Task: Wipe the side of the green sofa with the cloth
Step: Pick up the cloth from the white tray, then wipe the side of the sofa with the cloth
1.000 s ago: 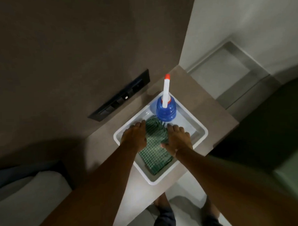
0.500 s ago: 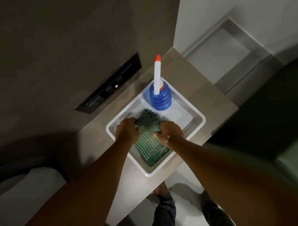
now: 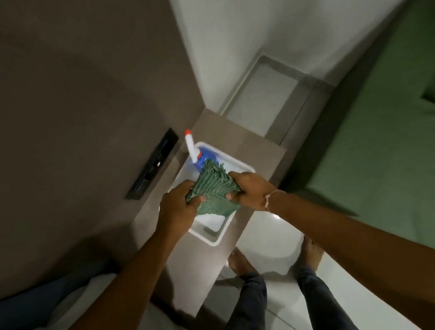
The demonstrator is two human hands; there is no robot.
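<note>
**A:** ok so half a second back the green cloth (image 3: 213, 191) was still lying in the white tray (image 3: 215, 235) with both hands pressing on it. Now it's lifted clear, bunched up above the tray. The view has also swung right, so way more of the green sofa (image 3: 383, 139) shows.

**B:** yep. Left hand (image 3: 179, 207) is clenched on the cloth's left edge, right hand (image 3: 249, 188) on its right edge, with the fabric stretched between them. Thin string bracelet (image 3: 269, 200) on the right wrist.

**A:** The tray sits on a narrow brown ledge (image 3: 258, 158) along a dark brown wall (image 3: 73, 95) with a black switch panel (image 3: 153, 164). Past the ledge end there's a white wall, with the sofa well off to the right.

**B:** The floor is pale tile, with bare feet and dark trousers down below.

**A:** The blue bottle (image 3: 199, 161) with the white spout is mostly hidden behind the cloth's fringe. Everything is motion-blurred, and I can't read the panel's details. Something pale and dark is cut off at bottom left, no idea what.
</note>
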